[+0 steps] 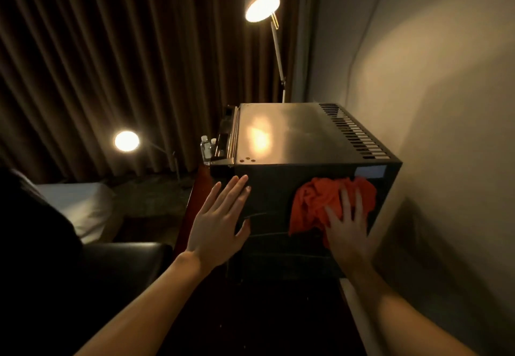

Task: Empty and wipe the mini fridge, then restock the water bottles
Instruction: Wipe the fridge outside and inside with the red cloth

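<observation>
The black mini fridge (281, 135) stands against the wall, its near side panel facing me. My right hand (347, 224) presses an orange cloth (315, 202) flat against that panel, fingers straight and spread. My left hand (220, 219) lies flat on the panel's left edge, fingers straight. The fridge door (227, 132) on the far left side is ajar, and two clear water bottles (207, 146) with white caps show beside it.
A lit floor lamp (262, 7) rises behind the fridge. A second lit lamp (126, 141) glows at left before dark curtains (111, 63). A dark leather seat (117, 261) and a white pillow (80, 205) lie at lower left. The wall (432, 104) runs close on the right.
</observation>
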A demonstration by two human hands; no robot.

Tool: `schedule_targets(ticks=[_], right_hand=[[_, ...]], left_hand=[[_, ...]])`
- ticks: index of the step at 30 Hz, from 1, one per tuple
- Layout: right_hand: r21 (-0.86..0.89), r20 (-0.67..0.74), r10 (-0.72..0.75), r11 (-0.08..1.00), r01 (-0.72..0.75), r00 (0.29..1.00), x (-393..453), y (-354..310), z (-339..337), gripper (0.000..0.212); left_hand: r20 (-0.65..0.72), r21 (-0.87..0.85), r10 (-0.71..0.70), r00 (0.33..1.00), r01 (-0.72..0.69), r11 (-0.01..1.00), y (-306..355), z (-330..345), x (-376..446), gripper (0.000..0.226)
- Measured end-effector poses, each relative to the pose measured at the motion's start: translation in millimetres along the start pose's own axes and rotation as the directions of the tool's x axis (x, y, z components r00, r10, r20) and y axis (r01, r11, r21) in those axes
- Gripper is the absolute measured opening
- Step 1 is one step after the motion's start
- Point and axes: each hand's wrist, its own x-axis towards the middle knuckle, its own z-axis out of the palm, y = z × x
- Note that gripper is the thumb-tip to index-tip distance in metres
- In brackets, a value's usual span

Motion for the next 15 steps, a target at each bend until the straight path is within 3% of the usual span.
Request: schedule_targets(ticks=[3,5,7,9,12,15], right_hand=[[0.102,-0.136,0.040,0.994,-0.026,0.990,7,-13,2,0.059],[0.117,-0.134,0.042,0.993,-0.026,0.990,12,-39,8,0.053],[0.100,-0.105,-0.015,0.995,0.026,0.994,16,-65,15,0.062],[0.065,-0.089,-0.160,0.984,0.166,0.983,20,-89,23,0.084],[-0.056,-0.084,-0.455,0.891,0.451,0.887,22,-113,39,0.105],[-0.141,-0.094,-0.558,0.827,0.543,0.825,22,-107,51,0.105]], left_hand=[[0.008,-0.001,-0.027,1.000,0.027,1.000,25,2,-6,0.062],[0.036,0.008,-0.062,0.997,0.062,0.998,33,7,-15,0.064],[0.078,0.022,-0.101,0.992,0.100,0.995,36,13,-26,0.066],[0.105,0.021,-0.135,0.985,0.134,0.991,35,21,-38,0.070],[0.124,0.034,-0.174,0.977,0.171,0.985,32,34,-58,0.073],[0.130,0.037,-0.219,0.967,0.216,0.976,27,47,-70,0.073]])
